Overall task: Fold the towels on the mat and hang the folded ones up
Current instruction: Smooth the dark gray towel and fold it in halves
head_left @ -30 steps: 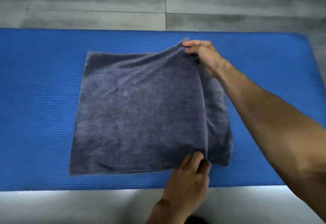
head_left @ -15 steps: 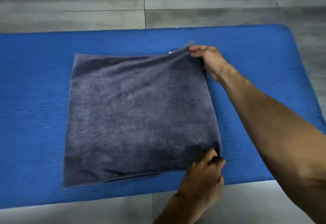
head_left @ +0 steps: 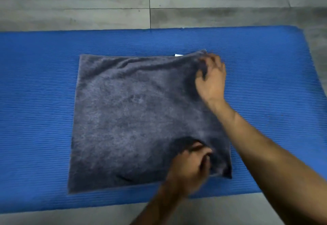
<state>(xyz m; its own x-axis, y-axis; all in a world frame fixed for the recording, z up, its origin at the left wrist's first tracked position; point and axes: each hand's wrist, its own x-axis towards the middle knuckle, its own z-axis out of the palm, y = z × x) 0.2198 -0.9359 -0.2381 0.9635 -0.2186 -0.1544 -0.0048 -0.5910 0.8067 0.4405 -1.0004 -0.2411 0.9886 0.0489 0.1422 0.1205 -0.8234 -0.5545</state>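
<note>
Fuzzy grey square terry towel [head_left: 134, 118] flat on ribbed blue foam mat [head_left: 35, 118]. Right hand [head_left: 211, 81] grip pinching far right corner; left hand [head_left: 190, 168] grip pinching near right edge.

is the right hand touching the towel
Touching: the head view shows the right hand gripping the grey towel at its far right corner.

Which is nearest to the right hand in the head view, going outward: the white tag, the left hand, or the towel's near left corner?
From the right hand:
1. White tag, just to its left at the towel's far edge.
2. Left hand, nearer the camera, at the towel's near right part.
3. Near left corner, diagonally across the towel on the blue mat.
</note>
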